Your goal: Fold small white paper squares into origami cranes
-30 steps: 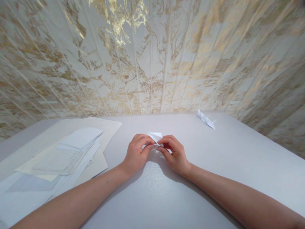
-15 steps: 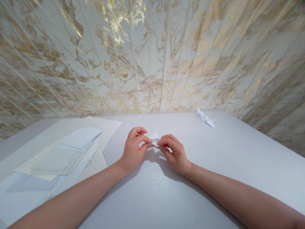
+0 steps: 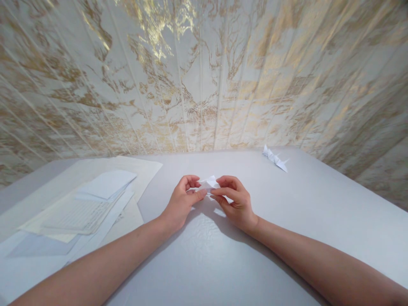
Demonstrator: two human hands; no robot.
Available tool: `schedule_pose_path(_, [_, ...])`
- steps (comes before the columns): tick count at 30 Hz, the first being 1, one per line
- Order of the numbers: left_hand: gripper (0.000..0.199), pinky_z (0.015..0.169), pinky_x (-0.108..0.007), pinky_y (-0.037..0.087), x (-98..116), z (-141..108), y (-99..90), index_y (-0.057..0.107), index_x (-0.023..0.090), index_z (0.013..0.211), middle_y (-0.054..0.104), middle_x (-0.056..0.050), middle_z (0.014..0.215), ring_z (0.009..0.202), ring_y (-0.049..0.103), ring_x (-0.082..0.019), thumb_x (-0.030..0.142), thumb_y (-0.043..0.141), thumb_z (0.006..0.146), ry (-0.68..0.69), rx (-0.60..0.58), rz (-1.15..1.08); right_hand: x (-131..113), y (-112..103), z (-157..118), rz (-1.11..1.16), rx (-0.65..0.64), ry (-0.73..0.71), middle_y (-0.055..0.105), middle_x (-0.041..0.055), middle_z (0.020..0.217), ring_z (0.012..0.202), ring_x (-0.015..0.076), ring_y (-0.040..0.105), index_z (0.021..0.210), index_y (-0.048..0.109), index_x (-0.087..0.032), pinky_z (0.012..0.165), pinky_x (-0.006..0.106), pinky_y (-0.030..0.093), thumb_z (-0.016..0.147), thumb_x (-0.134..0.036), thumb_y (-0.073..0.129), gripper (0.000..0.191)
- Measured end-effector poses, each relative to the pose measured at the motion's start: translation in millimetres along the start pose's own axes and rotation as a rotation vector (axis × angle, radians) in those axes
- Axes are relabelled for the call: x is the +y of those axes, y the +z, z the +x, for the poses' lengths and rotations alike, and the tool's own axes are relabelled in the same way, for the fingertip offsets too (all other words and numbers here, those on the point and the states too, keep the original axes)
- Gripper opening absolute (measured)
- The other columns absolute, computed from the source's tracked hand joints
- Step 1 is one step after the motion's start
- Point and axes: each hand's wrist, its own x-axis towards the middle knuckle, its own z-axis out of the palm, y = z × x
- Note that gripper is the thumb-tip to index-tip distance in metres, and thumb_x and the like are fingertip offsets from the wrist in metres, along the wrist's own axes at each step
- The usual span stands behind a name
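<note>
Paper (image 3: 209, 182), small, white and folded, sits between the two hands over the table (image 3: 318, 199), and from where I stand a good part of it is lost behind fingers. I can make out a peaked top and a slanting near face; how the lower folds run is too small to tell. The fingers of the left hand (image 3: 180, 202) pass partly behind it, so where their tips end is hidden. Both forearms (image 3: 111, 255) are cut off toward the lower corners, and the sheets (image 3: 72, 214) on the left run out of sight too, the writing on one too faint to read. As for the grip, the left hand pinches the paper, thumb laid along the near side and fingers curled at the back. The right hand (image 3: 237, 199) has thumb and index finger brought nearly together at the right edge, another finger higher against it. Well apart, toward the far right of the table, lie white pointed figures (image 3: 274, 159), so run together that I can't count them. Behind stands a wall (image 3: 204, 85) patterned in gold, blurred toward its sides
</note>
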Motion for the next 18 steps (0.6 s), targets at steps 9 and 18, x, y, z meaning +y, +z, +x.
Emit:
schedule_pose_path(9, [0.037,0.062,-0.019,0.041,2,7,-0.7,0.052,0.017,0.077,0.057,0.004,0.069,0.066,0.053,-0.008,0.010,0.071,0.047,0.006,0.088,-0.132,-3,-3,2,0.041,-0.115,0.068,0.051,0.0073,0.101,0.095,0.0191,0.054,0.085,0.058,-0.022,0.082,0.035,0.048,0.076,-0.016,0.061,0.011])
schedule_pose_path(18, [0.026,0.064,-0.020,0.041,2,10,-4.0,0.053,0.016,0.068,0.058,0.004,0.069,0.066,0.053,-0.009,0.009,0.069,0.049,0.111,0.089,-0.014,7,5,-2,0.362,-0.052,0.386,0.048,0.0035,0.099,0.075,0.0119,0.056,0.089,0.054,-0.023,0.068,0.028,0.050,0.074,-0.022,0.063,0.017])
